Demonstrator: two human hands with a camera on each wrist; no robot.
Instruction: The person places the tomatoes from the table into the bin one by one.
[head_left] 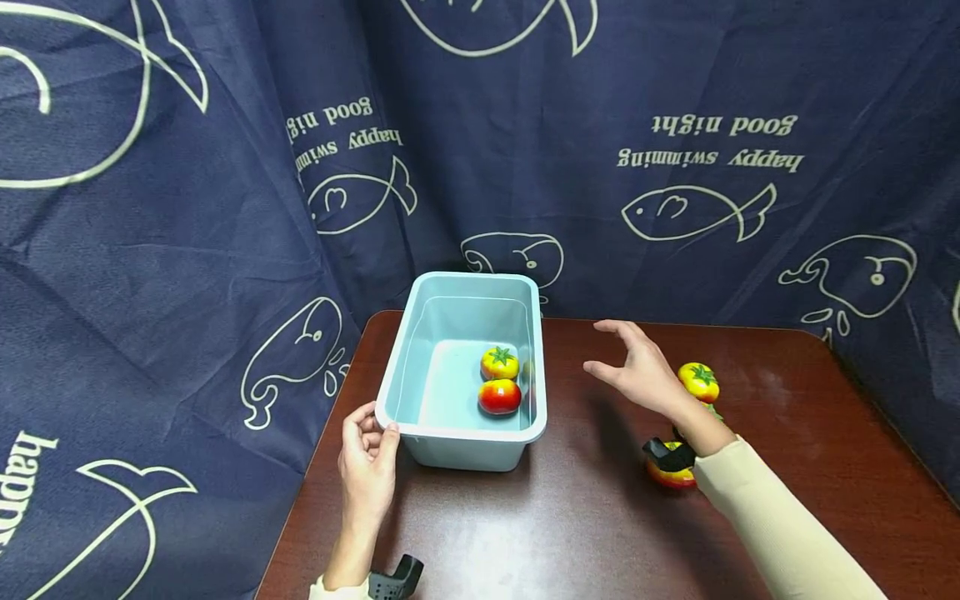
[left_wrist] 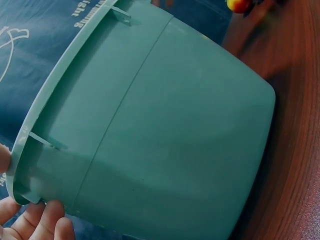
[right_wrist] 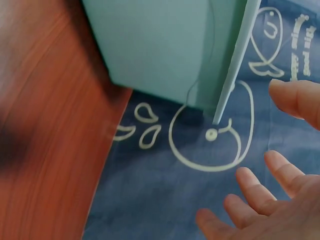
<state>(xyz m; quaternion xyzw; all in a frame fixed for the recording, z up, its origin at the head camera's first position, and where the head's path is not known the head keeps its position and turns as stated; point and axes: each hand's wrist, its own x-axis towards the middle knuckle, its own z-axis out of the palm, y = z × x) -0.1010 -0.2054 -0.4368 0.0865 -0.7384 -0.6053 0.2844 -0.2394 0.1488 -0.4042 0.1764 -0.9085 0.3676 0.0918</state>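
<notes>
A light blue plastic bin [head_left: 461, 454] stands on the table, with two red-and-yellow toy tomatoes inside: one with a green leafy top [head_left: 499, 363] and one mostly red [head_left: 499, 397]. My left hand [head_left: 367, 458] grips the bin's near left corner, thumb on the rim and fingers curled beneath it, as the left wrist view [left_wrist: 37, 220] also shows. To the right of the bin, my right hand [head_left: 637, 367] hovers above the table, fingers spread apart from the thumb and holding nothing. In the right wrist view, its fingers [right_wrist: 257, 192] are apart from the bin.
More toy tomatoes lie right of the bin: a yellow one [head_left: 699, 382] beyond my right wrist and a red-yellow one [head_left: 670, 477] partly hidden under it. Another is mostly covered by the forearm. Dark blue fish-print cloth [head_left: 480, 150] hangs behind the brown table [head_left: 600, 533].
</notes>
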